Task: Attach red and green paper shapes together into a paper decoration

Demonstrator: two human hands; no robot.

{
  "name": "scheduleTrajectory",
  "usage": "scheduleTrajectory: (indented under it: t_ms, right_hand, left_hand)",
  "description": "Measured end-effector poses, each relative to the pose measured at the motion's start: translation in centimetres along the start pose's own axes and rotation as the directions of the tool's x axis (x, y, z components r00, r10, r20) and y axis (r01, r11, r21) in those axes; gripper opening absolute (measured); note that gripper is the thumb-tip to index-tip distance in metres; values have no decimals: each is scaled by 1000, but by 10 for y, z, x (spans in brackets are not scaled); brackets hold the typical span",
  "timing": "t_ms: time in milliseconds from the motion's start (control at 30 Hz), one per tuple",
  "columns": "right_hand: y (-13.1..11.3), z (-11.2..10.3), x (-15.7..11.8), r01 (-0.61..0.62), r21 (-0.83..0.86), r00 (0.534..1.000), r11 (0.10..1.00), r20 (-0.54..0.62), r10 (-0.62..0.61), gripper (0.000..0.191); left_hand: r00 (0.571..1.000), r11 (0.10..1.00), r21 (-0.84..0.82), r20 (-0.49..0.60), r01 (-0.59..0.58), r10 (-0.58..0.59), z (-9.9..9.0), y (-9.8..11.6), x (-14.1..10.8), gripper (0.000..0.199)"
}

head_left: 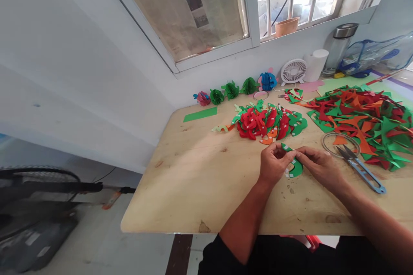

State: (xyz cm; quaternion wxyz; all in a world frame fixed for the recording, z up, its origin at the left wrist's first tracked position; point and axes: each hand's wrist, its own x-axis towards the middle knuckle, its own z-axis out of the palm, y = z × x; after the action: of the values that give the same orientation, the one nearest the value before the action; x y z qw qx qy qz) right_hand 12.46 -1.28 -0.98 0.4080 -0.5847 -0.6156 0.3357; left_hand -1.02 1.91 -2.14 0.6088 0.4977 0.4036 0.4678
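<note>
A curved green paper piece (296,168) with small white squares hangs between my two hands over the wooden table. My left hand (274,163) pinches its upper left side between thumb and fingers. The fingers of my right hand (318,164) are closed on its upper right edge. Beyond my hands lies a heap of red cut-paper shapes (254,122), with green and orange ones among them, many bearing white squares. Blue-handled thread snips (366,174) rest to the right of my right hand, beside a clear tape ring (325,142).
Red, green and orange scraps (361,116) are piled at the right. Along the wall stand honeycomb paper figures (231,90), a small white fan (293,71) and a glass bottle (338,51). A green strip (200,114) lies at the back left of the table (180,189).
</note>
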Motion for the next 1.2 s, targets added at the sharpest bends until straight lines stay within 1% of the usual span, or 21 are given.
scheduleTrajectory:
  t_ms: [167, 300, 400, 533, 700, 800, 967, 1067, 1200]
  right_hand:
    - [9, 1, 0, 40, -95, 999, 995, 37, -36, 30]
    - [12, 1, 1, 37, -132, 998, 991, 47, -31, 31]
    - [11, 1, 0, 40, -128, 998, 991, 53, -34, 31]
    - [9, 0, 0, 37, -119, 999, 992, 33, -33, 30]
    - [9, 0, 0, 30, -128, 999, 991, 44, -24, 31]
    - [10, 0, 1, 30, -130, 999, 991, 45, -25, 30]
    - [7, 0, 1, 30, -91, 999, 995, 14, -29, 30]
    - [5, 0, 1, 26, -91, 1000, 996, 16, -24, 31]
    - [4, 1, 1, 32, -99, 999, 995, 21, -30, 32]
  left_hand:
    - [998, 999, 32, -48, -31, 33, 0, 2, -1, 31]
    - [998, 997, 69, -47, -30, 33, 0, 4, -2, 31]
    - [998, 996, 82, -51, -42, 46, -1, 4, -2, 31]
    - [997, 993, 113, -61, -47, 54, -1, 2, -1, 33]
    - [998, 995, 87, -43, -38, 42, -1, -1, -1, 30]
    - [998, 995, 90, -39, -39, 42, -2, -2, -2, 33]
    - [999, 996, 85, -42, -19, 23, -3, -1, -1, 37]
    - [997, 991, 134, -64, -26, 35, -4, 0, 0, 39]
    - [996, 978, 201, -63, -48, 62, -5, 0, -1, 40]
